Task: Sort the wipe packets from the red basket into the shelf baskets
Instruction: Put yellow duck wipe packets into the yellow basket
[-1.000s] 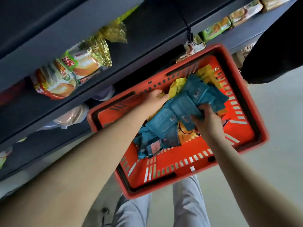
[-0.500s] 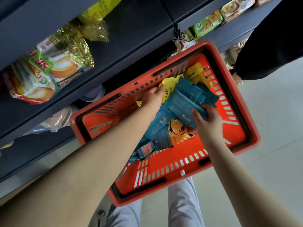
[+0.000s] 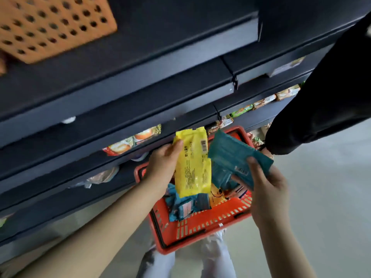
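- In the left hand (image 3: pixel 162 163), pinching a yellow packet (image 3: pixel 192 165) by its upper side, above the red basket (image 3: pixel 200 235).
- In the right hand (image 3: pixel 265 183), clamping teal packets (image 3: pixel 232 155) alongside.
- Likely light, soft, slick: best gripped across the middle.

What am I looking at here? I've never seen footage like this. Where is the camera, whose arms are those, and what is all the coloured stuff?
There is no machine here. A person wears a wide-angle camera on the head, so this single picture looks down along their own bare arms. The left hand grips a yellow wipe packet. The right hand holds teal packets. Beneath the hands is a red basket with more packets inside. Ahead are dark shelves with snack bags, and an orange perforated basket sits high on the left. The black sleeve on the right belongs to someone else.
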`<state>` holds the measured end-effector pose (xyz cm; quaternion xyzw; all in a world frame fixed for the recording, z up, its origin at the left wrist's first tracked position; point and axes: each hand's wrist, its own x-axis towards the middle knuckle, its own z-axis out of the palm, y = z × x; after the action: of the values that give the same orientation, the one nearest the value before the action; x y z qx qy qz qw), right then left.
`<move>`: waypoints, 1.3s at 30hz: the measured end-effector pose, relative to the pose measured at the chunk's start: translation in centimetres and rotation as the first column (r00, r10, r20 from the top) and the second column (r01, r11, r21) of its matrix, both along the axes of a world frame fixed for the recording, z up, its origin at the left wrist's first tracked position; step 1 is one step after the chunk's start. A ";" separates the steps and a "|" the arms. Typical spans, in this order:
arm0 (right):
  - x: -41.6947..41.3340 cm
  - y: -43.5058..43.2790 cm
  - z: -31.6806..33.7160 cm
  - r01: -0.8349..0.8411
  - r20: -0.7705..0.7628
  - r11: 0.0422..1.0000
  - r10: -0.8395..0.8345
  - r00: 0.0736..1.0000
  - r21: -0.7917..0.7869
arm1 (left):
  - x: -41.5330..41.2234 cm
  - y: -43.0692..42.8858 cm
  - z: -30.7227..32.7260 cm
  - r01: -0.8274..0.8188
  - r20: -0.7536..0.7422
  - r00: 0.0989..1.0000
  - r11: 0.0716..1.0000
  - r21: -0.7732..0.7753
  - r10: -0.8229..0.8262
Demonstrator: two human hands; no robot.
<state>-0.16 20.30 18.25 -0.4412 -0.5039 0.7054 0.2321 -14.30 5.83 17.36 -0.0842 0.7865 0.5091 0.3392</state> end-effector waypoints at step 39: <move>-7.5 -33.6 31.7 -0.793 -0.094 0.406 0.907 0.410 0.454 | 6.2 -38.9 33.7 -0.362 -0.138 0.861 0.781 0.510 0.490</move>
<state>-7.67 -13.28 49.94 0.0547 -0.7253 0.6861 -0.0147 -8.07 -33.05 51.10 -0.1088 0.6382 0.7531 0.1168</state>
